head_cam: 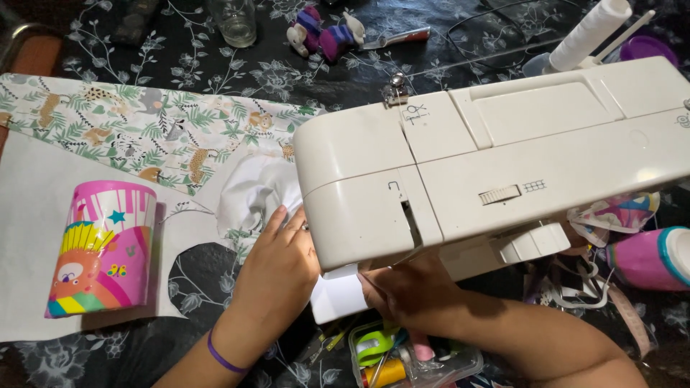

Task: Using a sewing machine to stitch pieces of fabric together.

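Home sewing corner, set up on a household table. Shown by: white sewing machine [496,162] with thread spool [589,32] on top; dark floral tablecloth [237,72]; animal-print fabric [144,129] and white fabric [259,190] spread out; clear box [410,359] of thread and notions at the near edge. Domestic clutter mixed in: bright cup [100,248], glass jar [233,20], toy figure [323,32], pink bottle [650,257]. No industrial fittings in view.
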